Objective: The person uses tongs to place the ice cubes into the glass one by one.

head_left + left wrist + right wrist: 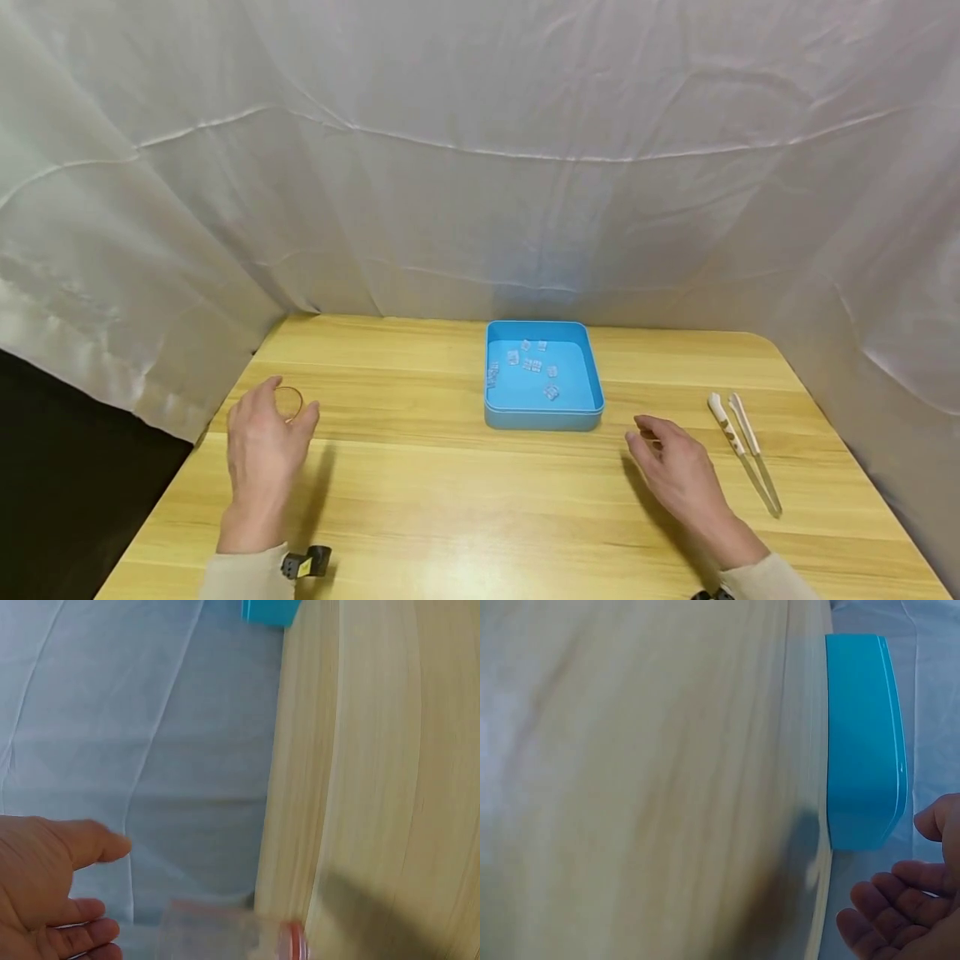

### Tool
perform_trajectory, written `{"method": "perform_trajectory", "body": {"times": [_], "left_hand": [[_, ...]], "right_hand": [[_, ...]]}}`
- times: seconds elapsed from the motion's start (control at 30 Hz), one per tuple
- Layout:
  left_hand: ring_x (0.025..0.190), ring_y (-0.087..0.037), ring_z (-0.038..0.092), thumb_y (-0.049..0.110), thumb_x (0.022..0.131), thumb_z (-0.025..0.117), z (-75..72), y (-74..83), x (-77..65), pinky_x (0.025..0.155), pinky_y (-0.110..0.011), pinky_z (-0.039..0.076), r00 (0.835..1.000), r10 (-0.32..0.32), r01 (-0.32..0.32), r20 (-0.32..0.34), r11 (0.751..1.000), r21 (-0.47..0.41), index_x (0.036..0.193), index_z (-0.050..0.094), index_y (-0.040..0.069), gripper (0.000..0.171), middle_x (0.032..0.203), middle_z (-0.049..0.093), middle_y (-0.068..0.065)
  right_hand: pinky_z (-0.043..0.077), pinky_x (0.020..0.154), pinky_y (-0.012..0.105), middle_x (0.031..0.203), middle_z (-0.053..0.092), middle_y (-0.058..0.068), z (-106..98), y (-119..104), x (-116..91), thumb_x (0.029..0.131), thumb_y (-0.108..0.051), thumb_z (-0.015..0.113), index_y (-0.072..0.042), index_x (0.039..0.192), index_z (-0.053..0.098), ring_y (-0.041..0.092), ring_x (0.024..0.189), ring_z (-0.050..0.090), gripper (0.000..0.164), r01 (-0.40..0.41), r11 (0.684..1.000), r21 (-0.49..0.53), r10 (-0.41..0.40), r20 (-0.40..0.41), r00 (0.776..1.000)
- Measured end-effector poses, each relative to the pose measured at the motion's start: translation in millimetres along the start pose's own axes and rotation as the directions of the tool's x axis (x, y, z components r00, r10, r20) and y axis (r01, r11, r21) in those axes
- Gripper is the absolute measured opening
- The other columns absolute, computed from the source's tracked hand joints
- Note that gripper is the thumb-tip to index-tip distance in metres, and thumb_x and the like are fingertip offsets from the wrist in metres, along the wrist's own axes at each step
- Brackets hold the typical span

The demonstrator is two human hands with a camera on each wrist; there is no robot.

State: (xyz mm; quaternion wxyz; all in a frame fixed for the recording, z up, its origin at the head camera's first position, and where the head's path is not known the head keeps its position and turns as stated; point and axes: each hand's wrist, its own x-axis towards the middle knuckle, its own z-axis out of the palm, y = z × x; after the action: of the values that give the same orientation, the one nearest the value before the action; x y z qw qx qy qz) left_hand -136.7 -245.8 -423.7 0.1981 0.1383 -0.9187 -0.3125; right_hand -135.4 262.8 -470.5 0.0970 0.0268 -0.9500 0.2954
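Note:
On the left of the table my left hand (258,442) reaches above the wood, thumb spread away from the fingers. Just beyond it a thin reddish ring (300,402) shows, partly hidden by the hand. In the left wrist view this is a clear container (217,934) with a red band at its end, apart from the fingertips. My right hand (678,471) hovers with loosely bent fingers and holds nothing. A square blue box (543,420) stands to its upper left, several clear cubes (532,365) lying inside. The right wrist view shows the box side-on, near the thumb.
Tongs (727,425) with white handles and metal arms lie right of my right hand. A light wooden table (450,500) carries everything. Pale grey cloth (480,208) hangs behind it and along both sides.

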Motion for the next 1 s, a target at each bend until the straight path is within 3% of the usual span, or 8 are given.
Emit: {"method": "perform_trajectory", "body": {"times": [0.2,0.43,0.77,1.0], "left_hand": [[0.147,-0.058,0.027,0.045,0.094,0.076,-7.4,-29.9,11.5,0.118,-0.07,0.027,0.988,-0.078,0.066,0.133,0.993,0.093,0.16,0.026,-0.01,0.1,0.159,0.033,-0.038],[0.147,-0.06,0.022,0.055,0.093,0.075,-10.3,-50.2,16.8,0.117,-0.072,0.026,0.972,-0.114,0.091,0.207,0.989,0.12,0.16,0.022,-0.013,0.109,0.159,0.029,-0.041],[0.142,-0.059,0.03,0.058,0.091,0.076,-8.7,-49.5,18.1,0.111,-0.071,0.033,0.967,-0.13,0.102,0.219,0.986,0.135,0.154,0.035,-0.013,0.102,0.153,0.039,-0.041],[0.138,-0.057,0.034,0.058,0.089,0.079,5.8,-32.6,12.3,0.109,-0.07,0.037,0.967,-0.074,0.044,0.242,0.991,0.126,0.152,0.04,-0.011,0.102,0.152,0.04,-0.04]], "right_hand": [[0.06,0.086,0.055,0.119,0.073,0.021,1,1,-1,0.107,-0.031,0.061,0.002,0.134,0.066,0.037,0.102,0.073,0.043,0.005,1.0,0.01,-0.005,0.006,1.0],[0.06,0.086,0.054,0.117,0.074,0.018,4,2,1,0.107,-0.029,0.061,0.002,0.133,0.067,0.035,0.101,0.073,0.041,0.009,1.0,0.01,-0.009,0.0,1.0],[0.06,0.087,0.053,0.118,0.074,0.018,4,3,1,0.108,-0.031,0.06,0.002,0.134,0.066,0.034,0.102,0.072,0.042,-0.013,0.999,0.039,0.013,0.007,1.0],[0.059,0.087,0.055,0.117,0.074,0.017,2,6,0,0.108,-0.03,0.059,0.002,0.135,0.066,0.036,0.102,0.072,0.042,-0.021,1.0,0.021,0.021,0.0,1.0]]}}
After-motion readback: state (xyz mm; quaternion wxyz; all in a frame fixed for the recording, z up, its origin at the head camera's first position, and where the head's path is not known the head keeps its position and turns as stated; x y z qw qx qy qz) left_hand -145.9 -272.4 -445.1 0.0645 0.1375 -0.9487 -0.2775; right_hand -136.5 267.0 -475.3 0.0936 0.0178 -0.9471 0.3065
